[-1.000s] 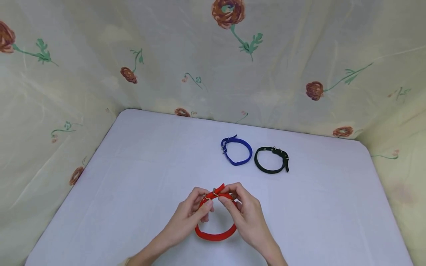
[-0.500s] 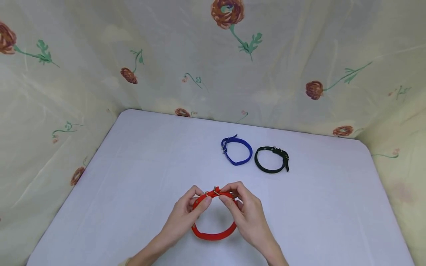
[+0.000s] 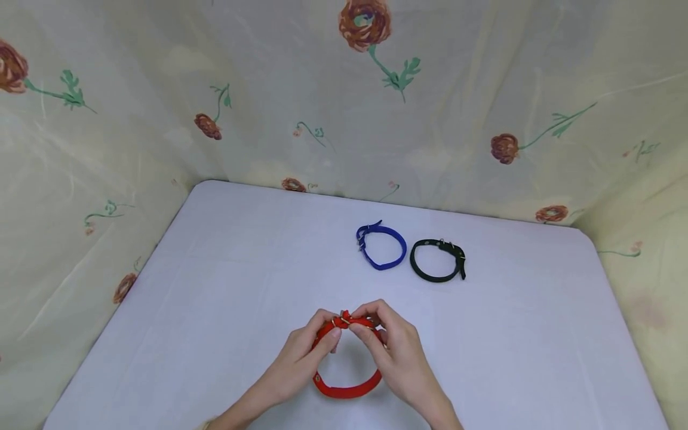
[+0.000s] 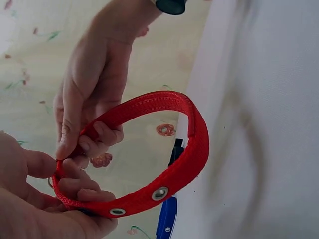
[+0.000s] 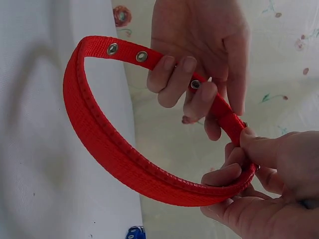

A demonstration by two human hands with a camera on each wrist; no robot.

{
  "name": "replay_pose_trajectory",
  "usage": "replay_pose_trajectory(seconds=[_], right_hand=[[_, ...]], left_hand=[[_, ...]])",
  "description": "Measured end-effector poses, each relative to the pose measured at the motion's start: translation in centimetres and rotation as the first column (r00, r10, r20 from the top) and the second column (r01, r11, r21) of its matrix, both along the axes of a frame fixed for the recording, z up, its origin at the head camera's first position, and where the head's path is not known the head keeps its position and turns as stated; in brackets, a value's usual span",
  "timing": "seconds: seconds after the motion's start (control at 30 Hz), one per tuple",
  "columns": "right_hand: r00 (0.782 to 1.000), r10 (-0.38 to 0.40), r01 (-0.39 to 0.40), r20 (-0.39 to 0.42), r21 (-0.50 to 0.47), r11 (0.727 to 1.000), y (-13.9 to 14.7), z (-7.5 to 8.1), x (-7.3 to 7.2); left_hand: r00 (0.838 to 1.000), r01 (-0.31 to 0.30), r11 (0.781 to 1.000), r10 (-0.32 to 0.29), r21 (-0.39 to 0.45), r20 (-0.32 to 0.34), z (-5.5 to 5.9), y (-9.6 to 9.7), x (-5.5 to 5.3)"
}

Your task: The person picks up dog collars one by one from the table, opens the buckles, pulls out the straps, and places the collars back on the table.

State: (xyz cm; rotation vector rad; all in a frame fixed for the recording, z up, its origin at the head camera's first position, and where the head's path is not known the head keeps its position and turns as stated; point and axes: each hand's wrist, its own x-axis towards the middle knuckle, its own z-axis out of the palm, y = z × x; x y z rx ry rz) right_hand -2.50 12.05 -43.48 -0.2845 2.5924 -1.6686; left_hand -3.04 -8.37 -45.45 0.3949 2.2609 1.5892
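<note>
A red collar (image 3: pixel 346 392) with metal eyelets forms a loop between both hands, its buckle end at the top. My left hand (image 3: pixel 298 355) pinches the strap left of the buckle, thumb on the near side. Just right of the buckle, my right hand (image 3: pixel 398 352) grips the band between thumb and fingers. In the left wrist view the red collar (image 4: pixel 194 154) hangs as a wide loop, two eyelets showing. From the right wrist, the collar (image 5: pixel 99 134) shows several eyelets near the left hand's fingers (image 5: pixel 169 82). Fingers partly hide the buckle.
A blue collar (image 3: pixel 403 248) and a black collar (image 3: pixel 424 276) lie buckled side by side on the white table (image 3: pixel 242 269), beyond the hands. A flower-patterned curtain (image 3: pixel 258 89) surrounds the table at the back and sides.
The red strap's free tip, which stuck out past the buckle, now shows only as a short bent bit there. The left hand shifted left, then back right; the right hand stays near the buckle.
</note>
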Motion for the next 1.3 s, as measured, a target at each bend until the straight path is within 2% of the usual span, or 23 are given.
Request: replay_pose_trajectory(seconds=[0.17, 0.3, 0.37, 0.43, 0.5, 0.67, 0.83, 0.93, 1.13, 1.2, 1.3], right_hand=[[1.000, 0.003, -0.003, -0.026, -0.003, 1.000, 0.05, -0.09, 0.01], [0.999, -0.012, 0.011, -0.036, -0.030, 0.999, 0.13, -0.11, -0.04], [0.999, -0.016, 0.014, -0.031, -0.045, 0.999, 0.19, -0.07, -0.08], [0.999, -0.011, 0.009, -0.031, -0.053, 0.999, 0.27, -0.05, -0.09], [0.999, -0.003, 0.002, -0.033, -0.048, 0.999, 0.34, -0.05, -0.08], [0.999, 0.005, -0.007, -0.050, -0.033, 0.999, 0.43, -0.14, -0.02], [0.999, 0.012, -0.014, -0.044, -0.028, 1.000, 0.44, -0.10, 0.01], [0.999, 0.020, -0.021, -0.040, -0.026, 0.999, 0.45, -0.11, 0.02], [0.999, 0.042, -0.043, -0.035, -0.027, 0.999, 0.39, -0.35, 0.03], [0.999, 0.039, -0.040, -0.031, -0.039, 0.998, 0.30, -0.44, 0.04], [1.000, -0.007, 0.006, -0.021, -0.075, 0.997, 0.21, -0.44, -0.02]], left_hand=[[0.998, -0.060, 0.998, 0.060, -0.015, 0.016, -0.04, 0.11, 0.06], [0.988, -0.147, 0.989, 0.147, -0.018, 0.046, -0.11, 0.19, -0.03], [0.983, -0.171, 0.985, 0.172, -0.020, 0.070, -0.13, 0.18, -0.12], [0.982, -0.168, 0.986, 0.168, -0.018, 0.089, -0.15, 0.17, -0.17], [0.986, -0.139, 0.990, 0.140, -0.016, 0.090, -0.20, 0.13, -0.17], [0.996, -0.084, 0.997, 0.083, 0.001, 0.043, -0.24, 0.12, -0.08], [0.997, -0.070, 0.997, 0.069, 0.036, 0.027, -0.11, 0.06, 0.00], [0.995, -0.090, 0.996, 0.088, 0.030, 0.037, -0.20, 0.01, -0.02], [0.983, -0.170, 0.984, 0.173, -0.046, 0.067, -0.34, 0.17, -0.30], [0.977, -0.187, 0.981, 0.191, -0.048, 0.097, -0.32, 0.18, -0.43], [0.963, -0.219, 0.975, 0.222, -0.033, 0.156, -0.25, 0.02, -0.57]])
